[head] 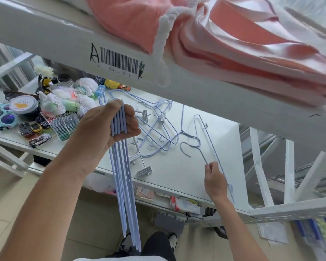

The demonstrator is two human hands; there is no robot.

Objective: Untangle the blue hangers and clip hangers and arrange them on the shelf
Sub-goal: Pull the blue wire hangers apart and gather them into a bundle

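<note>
Bundle of blue hangers (120, 147) is gripped in left hand (109, 127); single hanger (211, 146) is pinched by right hand (215, 181) over shelf (177, 166).

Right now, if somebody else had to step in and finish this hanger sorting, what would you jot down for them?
Left hand: closed around a bundle of blue hangers, their long bars hanging down past the shelf edge.
Right hand: pinching the end of one blue wire hanger that lies on the white shelf.
On the shelf: a tangle of blue hangers and clip hangers between the two hands; one grey clip lies near the front edge.
Done: several hangers pulled free and gathered.
Left: free the pinched hanger, untangle the pile, lay everything out on the shelf.
</note>
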